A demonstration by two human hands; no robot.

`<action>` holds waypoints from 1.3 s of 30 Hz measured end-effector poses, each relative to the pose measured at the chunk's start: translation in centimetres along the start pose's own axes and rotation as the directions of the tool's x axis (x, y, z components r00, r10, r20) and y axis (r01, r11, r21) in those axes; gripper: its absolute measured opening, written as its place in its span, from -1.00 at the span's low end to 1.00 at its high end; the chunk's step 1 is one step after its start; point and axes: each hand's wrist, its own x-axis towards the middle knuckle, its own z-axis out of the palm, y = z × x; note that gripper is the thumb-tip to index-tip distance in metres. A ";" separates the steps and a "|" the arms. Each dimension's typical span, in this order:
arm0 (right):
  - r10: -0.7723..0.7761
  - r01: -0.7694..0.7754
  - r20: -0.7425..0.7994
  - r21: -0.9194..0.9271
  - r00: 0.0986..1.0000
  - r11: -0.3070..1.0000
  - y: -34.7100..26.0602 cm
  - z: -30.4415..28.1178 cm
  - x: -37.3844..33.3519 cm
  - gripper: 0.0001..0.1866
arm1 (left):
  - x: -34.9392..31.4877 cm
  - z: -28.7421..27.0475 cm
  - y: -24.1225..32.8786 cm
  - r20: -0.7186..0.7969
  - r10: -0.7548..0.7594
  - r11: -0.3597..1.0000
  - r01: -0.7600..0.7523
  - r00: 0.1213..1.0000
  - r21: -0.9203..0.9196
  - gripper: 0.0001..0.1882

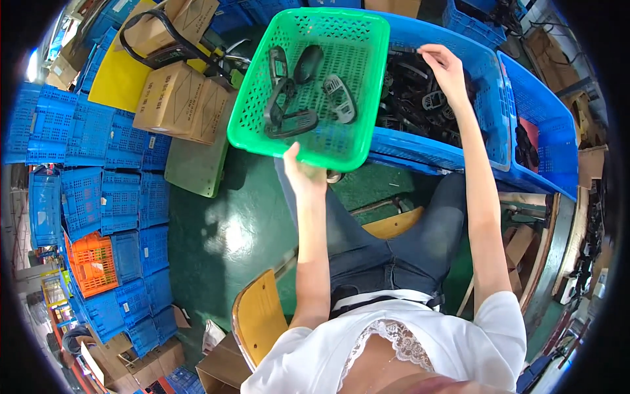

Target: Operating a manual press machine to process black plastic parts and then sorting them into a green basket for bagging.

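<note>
Hold green basket (348,163) level with left hand (306,173) gripping near edge, steer right hand (449,73) (can't tell if grasping anything) clear of far edge of blue crate (426,151).

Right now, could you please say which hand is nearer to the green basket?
Left. The left hand grips the green basket by its near rim; the right hand is apart, over the blue crate to its right.

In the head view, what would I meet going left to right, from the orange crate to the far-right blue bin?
Orange crate → upper-left cardboard boxes → green basket → right hand → far-right blue bin.
</note>
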 end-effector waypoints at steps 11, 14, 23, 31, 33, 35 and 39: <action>0.552 -0.390 0.053 -0.650 0.832 0.652 10.2 15.7 3.3 0.07 | -4.4 -3.6 1.9 -0.167 0.297 0.954 -0.285 0.940 0.095 -0.48; 0.588 -0.392 0.105 -0.650 0.802 0.651 7.6 17.3 1.9 0.01 | -5.1 -2.8 2.9 -0.244 0.391 0.918 -0.356 0.888 0.174 -0.45; 0.567 -0.165 0.268 -0.785 0.779 0.597 8.4 13.2 3.1 0.03 | -5.5 -3.9 3.1 -0.255 0.288 0.958 -0.279 0.923 0.074 -0.42; 0.480 -0.089 0.235 -0.824 0.845 0.559 7.6 10.6 2.6 -0.15 | -6.3 -3.0 2.9 -0.204 0.182 0.983 -0.172 0.962 0.068 -0.50; 0.379 -0.145 0.144 -0.757 0.914 0.637 10.4 7.6 1.5 -0.18 | -6.5 -2.5 2.7 -0.167 0.161 0.985 -0.148 0.973 0.089 -0.50; 0.335 -0.273 0.012 -0.549 0.942 0.790 11.4 4.7 0.2 -0.25 | -6.6 -2.4 2.7 -0.137 0.152 0.985 -0.138 0.979 0.108 -0.50; 0.388 -0.391 -0.098 -0.018 0.916 0.920 6.8 1.7 -0.1 -0.44 | -7.1 -2.5 3.4 -0.126 0.119 0.982 -0.098 0.985 0.163 -0.51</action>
